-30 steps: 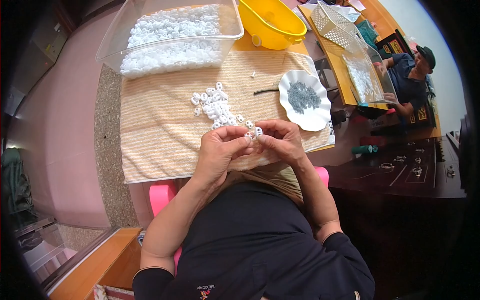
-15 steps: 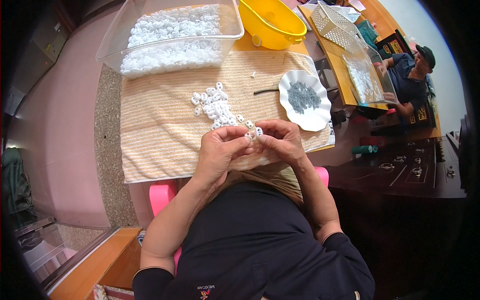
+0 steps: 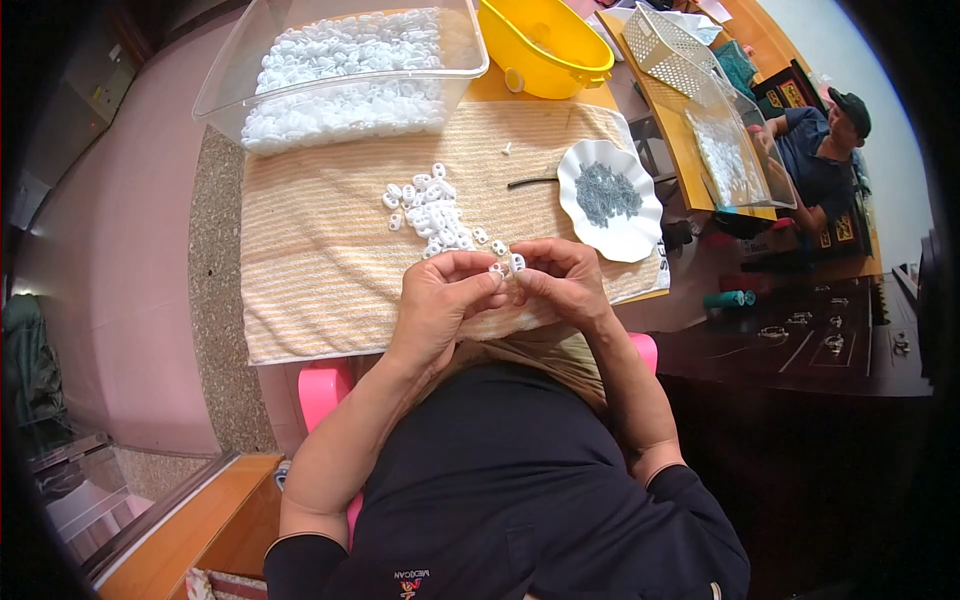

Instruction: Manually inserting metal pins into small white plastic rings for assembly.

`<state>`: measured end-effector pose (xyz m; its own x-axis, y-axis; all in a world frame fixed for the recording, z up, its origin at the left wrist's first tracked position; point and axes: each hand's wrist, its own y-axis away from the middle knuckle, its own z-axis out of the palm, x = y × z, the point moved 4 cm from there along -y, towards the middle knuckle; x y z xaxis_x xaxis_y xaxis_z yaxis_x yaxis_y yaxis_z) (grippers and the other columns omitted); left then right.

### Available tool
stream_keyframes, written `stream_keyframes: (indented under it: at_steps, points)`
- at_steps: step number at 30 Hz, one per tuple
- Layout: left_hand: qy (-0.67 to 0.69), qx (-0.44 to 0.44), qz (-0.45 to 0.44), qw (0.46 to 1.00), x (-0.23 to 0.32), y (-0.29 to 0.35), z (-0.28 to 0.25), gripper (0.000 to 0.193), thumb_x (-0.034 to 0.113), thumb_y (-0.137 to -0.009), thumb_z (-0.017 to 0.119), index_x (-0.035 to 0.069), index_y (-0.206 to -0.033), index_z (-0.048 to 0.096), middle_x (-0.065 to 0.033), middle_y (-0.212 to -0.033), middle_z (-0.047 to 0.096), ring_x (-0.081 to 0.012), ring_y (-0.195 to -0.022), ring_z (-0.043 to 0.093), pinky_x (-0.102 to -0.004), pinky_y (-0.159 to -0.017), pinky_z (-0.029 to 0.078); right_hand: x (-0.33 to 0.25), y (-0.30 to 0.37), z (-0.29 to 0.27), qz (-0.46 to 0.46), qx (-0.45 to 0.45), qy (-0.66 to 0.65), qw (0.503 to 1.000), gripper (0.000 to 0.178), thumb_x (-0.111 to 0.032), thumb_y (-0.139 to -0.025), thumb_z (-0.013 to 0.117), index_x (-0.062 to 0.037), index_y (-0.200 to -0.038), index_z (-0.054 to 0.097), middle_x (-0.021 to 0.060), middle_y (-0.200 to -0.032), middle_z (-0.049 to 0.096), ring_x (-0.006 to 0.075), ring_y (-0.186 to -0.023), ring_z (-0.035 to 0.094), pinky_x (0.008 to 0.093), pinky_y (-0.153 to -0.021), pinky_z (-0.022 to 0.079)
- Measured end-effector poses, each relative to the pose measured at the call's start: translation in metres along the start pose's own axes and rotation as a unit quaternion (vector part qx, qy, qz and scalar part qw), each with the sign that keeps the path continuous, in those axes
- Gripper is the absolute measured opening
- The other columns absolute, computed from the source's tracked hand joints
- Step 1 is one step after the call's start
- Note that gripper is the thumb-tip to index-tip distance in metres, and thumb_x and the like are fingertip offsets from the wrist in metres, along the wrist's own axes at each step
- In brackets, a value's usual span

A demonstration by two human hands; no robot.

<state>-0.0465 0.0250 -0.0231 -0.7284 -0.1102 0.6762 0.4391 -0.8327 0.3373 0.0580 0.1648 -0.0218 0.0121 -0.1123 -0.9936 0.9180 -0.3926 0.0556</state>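
Note:
My left hand (image 3: 432,305) and my right hand (image 3: 568,284) meet above the near edge of a striped towel (image 3: 320,250). The right thumb and fingers pinch a small white oval plastic piece with two holes (image 3: 517,263). Between the left thumb and fingertips is another small white plastic part (image 3: 496,268), mostly covered. The two parts are close together; whether they touch I cannot tell. Just beyond my hands lies a loose pile of similar white two-hole pieces (image 3: 435,215). On the right, a white leaf-shaped plate (image 3: 625,240) holds a heap of tiny grey parts (image 3: 605,195), perhaps springs.
At the back stands a clear plastic bin (image 3: 215,100) full of white pieces, beside a yellow tub (image 3: 500,40). A small white peg (image 3: 507,148) lies on the towel. To the right, a co-worker (image 3: 825,150) sits at another table with a clear bin (image 3: 780,185).
My hands and the pieces in them have stayed almost still. The co-worker's arms have shifted slightly, and one of that person's hands no longer shows beside the bin.

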Motion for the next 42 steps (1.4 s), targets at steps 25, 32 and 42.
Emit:
stream_keyframes:
  at_steps: [25, 32, 42]
  points:
    - [0.006, -0.002, -0.002, 1.000, -0.0015, -0.0009, -0.0008, 0.016, -0.001, -0.083, 0.066, -0.003, -0.099, 0.062, -0.0100, -0.090, 0.068, -0.0134, -0.075, 0.065, -0.0246, -0.072, 0.057, 0.0022, -0.0001, -0.0008, -0.008, -0.004, -0.013, 1.000, 0.029, 0.000, -0.086, 0.065, 0.0053, -0.114, 0.061, 0.0102, -0.092, 0.068, 0.0129, -0.071, 0.065, 0.0261, -0.061, 0.056]
    - [-0.005, 0.003, -0.001, 1.000, -0.0013, -0.0009, -0.0009, 0.016, -0.001, -0.084, 0.066, -0.003, -0.099, 0.062, -0.0105, -0.090, 0.068, -0.0136, -0.075, 0.065, -0.0247, -0.072, 0.057, 0.0019, 0.0003, -0.0011, -0.008, -0.002, -0.001, 1.000, 0.028, -0.001, -0.086, 0.066, 0.0050, -0.113, 0.061, 0.0097, -0.089, 0.068, 0.0130, -0.068, 0.065, 0.0255, -0.060, 0.055]
    - [-0.011, 0.005, 0.010, 1.000, -0.0020, -0.0007, -0.0005, 0.016, -0.001, -0.084, 0.066, -0.003, -0.099, 0.062, -0.0108, -0.091, 0.068, -0.0137, -0.075, 0.065, -0.0249, -0.072, 0.056, 0.0014, 0.0007, -0.0007, -0.007, 0.003, 0.000, 1.000, 0.028, -0.001, -0.085, 0.067, 0.0047, -0.112, 0.062, 0.0090, -0.088, 0.068, 0.0122, -0.068, 0.065, 0.0250, -0.059, 0.055]
